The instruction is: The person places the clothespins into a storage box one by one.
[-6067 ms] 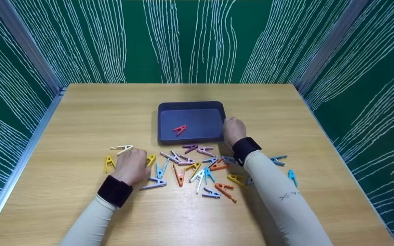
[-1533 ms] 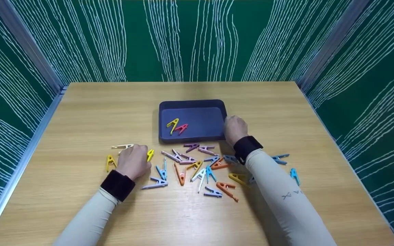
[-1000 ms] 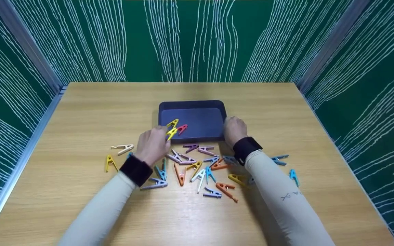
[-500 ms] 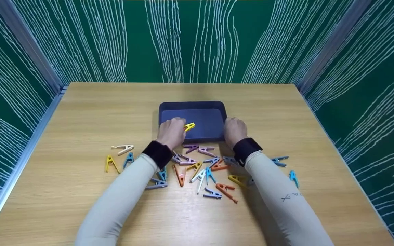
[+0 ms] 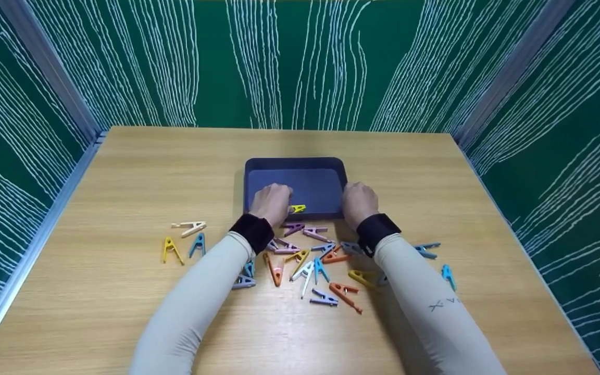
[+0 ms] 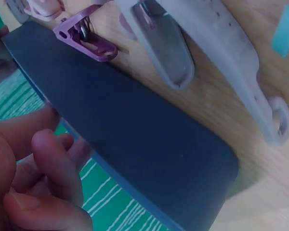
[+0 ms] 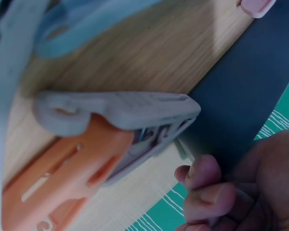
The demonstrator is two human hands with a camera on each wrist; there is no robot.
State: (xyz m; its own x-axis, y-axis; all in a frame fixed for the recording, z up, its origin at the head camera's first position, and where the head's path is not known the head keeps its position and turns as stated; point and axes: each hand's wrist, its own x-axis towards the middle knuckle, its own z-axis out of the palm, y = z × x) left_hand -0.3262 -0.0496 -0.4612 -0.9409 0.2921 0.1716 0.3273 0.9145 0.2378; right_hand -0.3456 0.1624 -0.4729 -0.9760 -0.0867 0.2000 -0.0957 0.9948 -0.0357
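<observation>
In the head view my left hand [image 5: 273,203] reaches over the front left of the dark tray [image 5: 295,160], pinching a yellow clothespin [image 5: 298,209] low inside it. The left wrist view shows the other fingers [image 6: 58,168] curled, while the tray wall [image 6: 130,115] hides the clothespin. My right hand [image 5: 360,204] grips the tray's right side; its curled fingers [image 7: 209,197] lie close to the wall in the right wrist view. My left hand covers the clothespins lying in the tray.
Several coloured clothespins lie scattered before the tray, including a purple one [image 5: 293,228], an orange one [image 5: 276,271] and a white one [image 5: 305,273]. A cream one [image 5: 190,227] and a blue one [image 5: 198,244] lie left. Green walls with white lines surround the wooden table [image 5: 175,156].
A yellow clothespin was laid beside the red one in the tray. My left hand then picked up another yellow one, carried it right over the tray and lowered it. My right hand stayed.
</observation>
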